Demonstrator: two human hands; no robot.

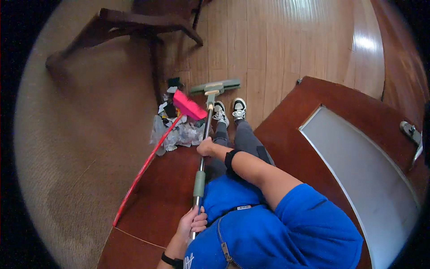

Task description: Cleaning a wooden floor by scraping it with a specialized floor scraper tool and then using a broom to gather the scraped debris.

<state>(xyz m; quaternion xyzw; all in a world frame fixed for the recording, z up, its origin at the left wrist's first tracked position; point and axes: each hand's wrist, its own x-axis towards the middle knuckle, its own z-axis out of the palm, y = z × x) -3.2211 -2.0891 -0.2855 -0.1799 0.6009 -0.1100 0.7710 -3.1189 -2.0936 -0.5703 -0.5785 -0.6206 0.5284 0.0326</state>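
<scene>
Both my hands are closed around the metal pole of a green sponge mop (215,88). Higher on the picture, my right hand (205,147) grips the pole between the mop head and a green sleeve. Close to my body, my left hand (195,220) holds the pole's rear end. The mop head is slightly blurred over the wood-plank floor, just ahead of my shoes; whether it touches the floor is unclear. Left of it, a broom (189,106) with a pink head and red handle lies against a heap of rubbish (178,131) with crumpled clear plastic and dark scraps.
A dark wooden piece of furniture, apparently a chair (144,22), stands at upper left. To my right is a reddish-brown door (282,111) with a pale panel and a metal handle (412,132). A reddish-brown wooden panel (161,191) is beside me at left, bordering a brown textured surface (77,134).
</scene>
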